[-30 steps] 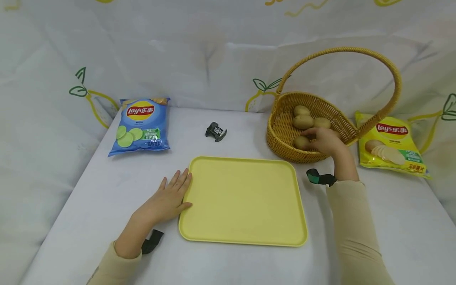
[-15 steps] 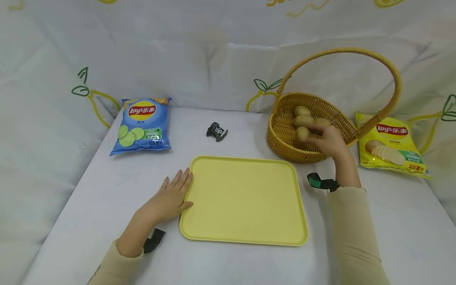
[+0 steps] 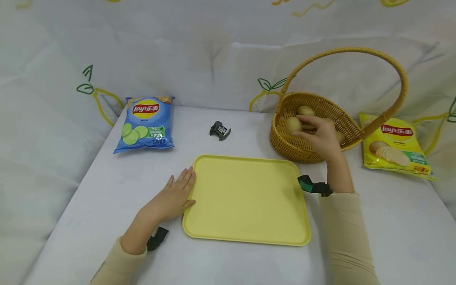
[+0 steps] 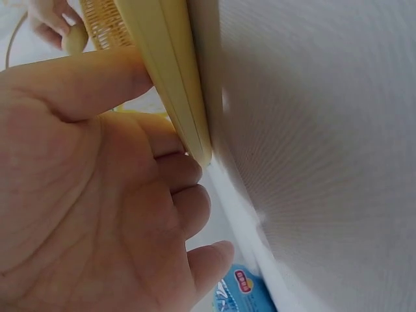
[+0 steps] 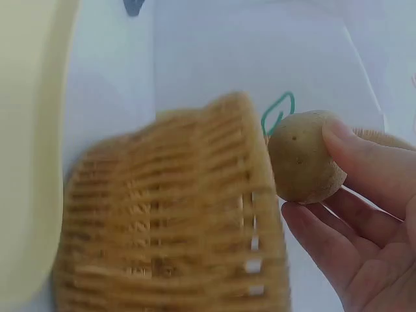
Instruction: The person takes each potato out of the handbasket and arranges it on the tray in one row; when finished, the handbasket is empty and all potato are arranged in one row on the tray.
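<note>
A potato (image 5: 304,156) is pinched between the thumb and fingers of my right hand (image 3: 322,138), above the wicker basket (image 3: 285,144). More potatoes (image 3: 305,111) lie in that basket, some partly hidden behind the hand. In the right wrist view the held potato shows brown skin with small dark spots, close by the basket's rim. My left hand (image 3: 174,198) rests on the left edge of the yellow tray (image 3: 246,202), its fingers fairly straight. From the left wrist view, thumb and fingertips touch the tray's rim (image 4: 170,71).
A blue bag of Lay's chips (image 3: 147,126) lies at the back left. A yellow chip bag (image 3: 395,146) lies right of the basket, whose tall handle (image 3: 356,50) arches up. A small black object with a white label (image 3: 220,130) sits behind the tray.
My right hand has lifted the potato from low in the basket and moved it up and slightly left. The left hand stays on the tray's edge.
</note>
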Action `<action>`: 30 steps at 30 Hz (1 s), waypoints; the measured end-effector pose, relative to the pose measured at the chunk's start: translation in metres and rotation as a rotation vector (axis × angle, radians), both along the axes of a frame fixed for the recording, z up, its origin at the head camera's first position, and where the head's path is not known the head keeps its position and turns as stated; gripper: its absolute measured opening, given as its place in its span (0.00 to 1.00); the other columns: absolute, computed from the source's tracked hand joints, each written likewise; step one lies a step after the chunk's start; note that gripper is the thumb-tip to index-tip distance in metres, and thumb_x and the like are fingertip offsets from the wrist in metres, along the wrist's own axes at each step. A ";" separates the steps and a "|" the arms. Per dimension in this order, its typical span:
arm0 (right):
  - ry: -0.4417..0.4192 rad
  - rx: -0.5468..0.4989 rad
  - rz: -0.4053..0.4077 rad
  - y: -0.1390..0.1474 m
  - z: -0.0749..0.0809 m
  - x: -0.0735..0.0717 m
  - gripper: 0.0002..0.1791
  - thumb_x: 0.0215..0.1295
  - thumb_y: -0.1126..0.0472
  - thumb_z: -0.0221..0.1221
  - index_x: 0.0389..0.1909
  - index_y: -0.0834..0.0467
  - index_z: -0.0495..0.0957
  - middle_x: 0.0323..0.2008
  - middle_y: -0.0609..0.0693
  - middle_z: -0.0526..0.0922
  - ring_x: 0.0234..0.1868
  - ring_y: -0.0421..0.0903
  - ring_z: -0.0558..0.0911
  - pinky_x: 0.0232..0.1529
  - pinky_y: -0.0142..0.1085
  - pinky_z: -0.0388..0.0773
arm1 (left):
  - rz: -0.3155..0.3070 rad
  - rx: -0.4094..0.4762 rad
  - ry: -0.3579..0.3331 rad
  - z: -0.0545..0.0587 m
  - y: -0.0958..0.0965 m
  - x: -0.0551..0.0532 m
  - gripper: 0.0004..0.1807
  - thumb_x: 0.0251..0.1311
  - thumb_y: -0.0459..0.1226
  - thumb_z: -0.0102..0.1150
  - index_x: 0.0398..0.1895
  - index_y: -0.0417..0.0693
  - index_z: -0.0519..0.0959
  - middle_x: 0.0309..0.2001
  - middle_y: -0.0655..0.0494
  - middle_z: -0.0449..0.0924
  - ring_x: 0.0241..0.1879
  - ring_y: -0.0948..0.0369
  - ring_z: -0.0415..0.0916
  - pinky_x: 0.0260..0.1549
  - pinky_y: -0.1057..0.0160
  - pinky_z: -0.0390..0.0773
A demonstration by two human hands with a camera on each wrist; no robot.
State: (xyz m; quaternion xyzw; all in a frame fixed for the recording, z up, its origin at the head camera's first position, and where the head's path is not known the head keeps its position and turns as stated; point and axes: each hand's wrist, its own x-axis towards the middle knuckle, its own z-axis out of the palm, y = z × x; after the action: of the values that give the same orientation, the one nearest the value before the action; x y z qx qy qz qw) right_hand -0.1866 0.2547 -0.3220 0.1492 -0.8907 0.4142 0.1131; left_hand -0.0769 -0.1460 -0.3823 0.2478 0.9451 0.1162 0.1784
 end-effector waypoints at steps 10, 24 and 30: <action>0.047 -0.100 0.138 -0.043 0.004 0.003 0.26 0.50 0.76 0.65 0.54 0.72 0.75 0.52 0.64 0.77 0.50 0.41 0.76 0.42 0.20 0.74 | -0.005 0.004 0.021 -0.001 0.004 0.000 0.38 0.68 0.41 0.49 0.71 0.28 0.45 0.73 0.35 0.36 0.72 0.45 0.34 0.65 0.39 0.42; -0.074 -0.224 0.237 -0.111 -0.011 0.013 0.26 0.50 0.75 0.66 0.54 0.71 0.74 0.54 0.62 0.76 0.55 0.53 0.75 0.45 0.30 0.78 | -0.016 0.003 0.047 -0.003 0.002 0.000 0.38 0.68 0.40 0.49 0.71 0.28 0.45 0.73 0.34 0.37 0.72 0.44 0.35 0.65 0.39 0.43; -0.154 -0.260 0.251 -0.140 -0.027 0.019 0.26 0.51 0.72 0.67 0.54 0.68 0.75 0.53 0.60 0.77 0.54 0.52 0.76 0.46 0.34 0.79 | -0.016 0.005 0.045 -0.001 0.001 0.001 0.38 0.68 0.40 0.49 0.70 0.27 0.45 0.72 0.33 0.37 0.72 0.44 0.35 0.65 0.39 0.44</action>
State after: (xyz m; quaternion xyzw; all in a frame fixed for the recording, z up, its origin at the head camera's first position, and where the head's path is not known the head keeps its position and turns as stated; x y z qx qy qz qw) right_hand -0.1677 0.1143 -0.3491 0.2112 -0.8101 0.5468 0.0105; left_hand -0.0756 -0.1451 -0.3832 0.2584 0.9466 0.1116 0.1572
